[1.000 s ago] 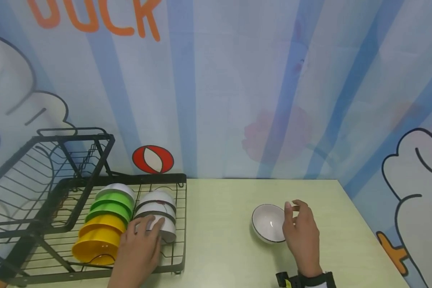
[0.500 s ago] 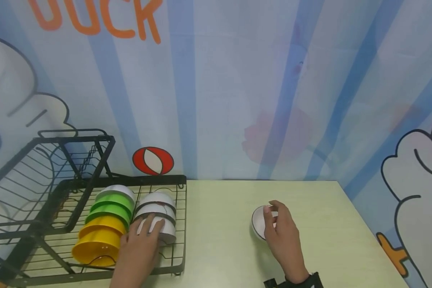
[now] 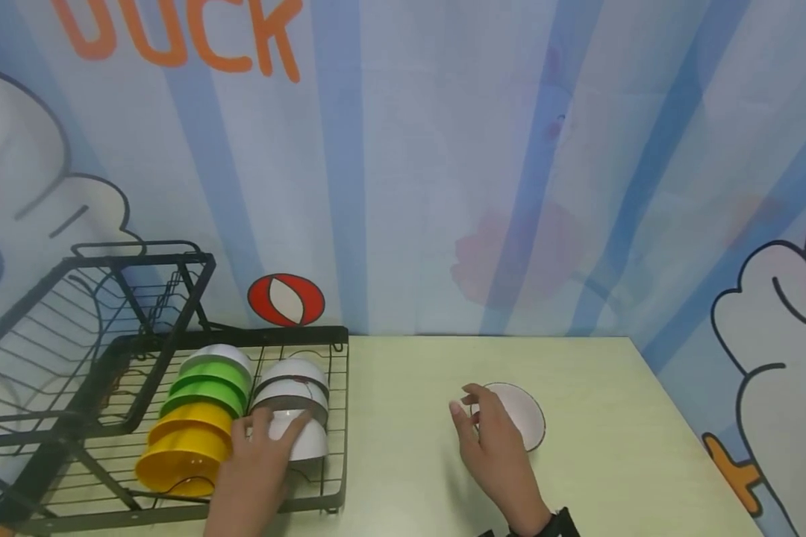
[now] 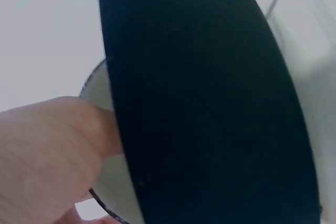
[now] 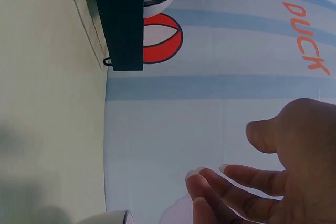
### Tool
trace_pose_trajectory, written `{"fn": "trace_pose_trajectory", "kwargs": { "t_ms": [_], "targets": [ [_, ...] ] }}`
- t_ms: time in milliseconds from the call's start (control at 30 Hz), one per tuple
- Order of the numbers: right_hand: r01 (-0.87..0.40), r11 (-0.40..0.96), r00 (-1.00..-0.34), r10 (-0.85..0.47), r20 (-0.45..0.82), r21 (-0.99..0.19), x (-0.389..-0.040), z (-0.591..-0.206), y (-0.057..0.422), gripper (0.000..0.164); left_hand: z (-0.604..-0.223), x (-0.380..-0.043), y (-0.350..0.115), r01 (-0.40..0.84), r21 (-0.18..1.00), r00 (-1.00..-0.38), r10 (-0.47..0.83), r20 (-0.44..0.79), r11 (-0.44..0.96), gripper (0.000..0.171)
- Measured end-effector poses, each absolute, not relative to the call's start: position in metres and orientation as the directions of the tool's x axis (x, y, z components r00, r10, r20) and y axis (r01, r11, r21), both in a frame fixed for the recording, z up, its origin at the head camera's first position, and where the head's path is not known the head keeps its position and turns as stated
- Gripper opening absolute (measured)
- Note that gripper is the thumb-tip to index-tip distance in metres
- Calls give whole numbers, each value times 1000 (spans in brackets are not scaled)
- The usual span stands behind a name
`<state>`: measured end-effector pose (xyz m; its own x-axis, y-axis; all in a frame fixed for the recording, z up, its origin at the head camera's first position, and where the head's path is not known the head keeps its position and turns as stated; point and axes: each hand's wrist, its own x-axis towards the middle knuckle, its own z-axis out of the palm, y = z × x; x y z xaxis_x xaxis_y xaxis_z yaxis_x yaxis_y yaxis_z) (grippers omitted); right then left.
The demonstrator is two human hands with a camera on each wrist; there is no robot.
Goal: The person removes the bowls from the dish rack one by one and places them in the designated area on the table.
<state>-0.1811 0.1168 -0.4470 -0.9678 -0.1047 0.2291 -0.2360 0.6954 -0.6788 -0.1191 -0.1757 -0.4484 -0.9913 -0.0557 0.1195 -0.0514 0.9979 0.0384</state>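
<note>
My left hand [image 3: 251, 462] grips the nearest white bowl [image 3: 307, 440] in the right-hand row of the dish rack [image 3: 344, 447]. In the left wrist view its thumb [image 4: 58, 150] reaches inside the bowl's dark-edged rim [image 4: 107, 198], while a broad dark bar hides the middle. My right hand [image 3: 495, 451] hovers over the table with fingers apart and nothing in them. Behind it, partly covered in the head view, a second white bowl [image 3: 524, 414] stands upright on the table. The right wrist view shows the thumb and fingers loosely bent.
Two more white bowls [image 3: 295, 388] lean behind the gripped one. Beside them runs a row of yellow bowls [image 3: 181, 455], green bowls [image 3: 208, 384] and a white one [image 3: 220, 354]. The rack's raised wire tier [image 3: 33, 328] stands left. A printed curtain [image 3: 410, 186] hangs behind the table.
My right hand has moved left across the front of the table bowl. My left hand has taken hold of the nearest rack bowl, which has tipped slightly and shifted away from its row.
</note>
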Motion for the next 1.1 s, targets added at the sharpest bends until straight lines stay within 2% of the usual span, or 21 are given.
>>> {"fn": "trace_pose_trajectory", "kwargs": {
  "t_ms": [233, 433, 700, 867, 1100],
  "targets": [
    [-272, 700, -962, -178, 208, -660, -175, -448, 106, 37, -447, -118, -180, -64, 91, -997, -67, 31, 994, 80],
    [-335, 692, -942, -249, 225, -640, -170, -454, 98, 36, -448, -119, -184, -57, 84, -998, -59, 16, 995, 81],
    [-437, 707, -898, -380, 222, -556, -172, -455, 98, 27, -455, -125, -180, -25, 82, -995, -32, 92, 996, 84],
    [-484, 704, -869, -455, 193, -520, -166, -461, 96, 23, -457, -124, -179, -9, 80, -995, -16, 99, 997, 86],
    [-531, 682, -840, -501, 208, -503, -161, -463, 86, 19, -458, -123, -186, 6, 80, -986, -7, 164, 997, 83]
  ]
}}
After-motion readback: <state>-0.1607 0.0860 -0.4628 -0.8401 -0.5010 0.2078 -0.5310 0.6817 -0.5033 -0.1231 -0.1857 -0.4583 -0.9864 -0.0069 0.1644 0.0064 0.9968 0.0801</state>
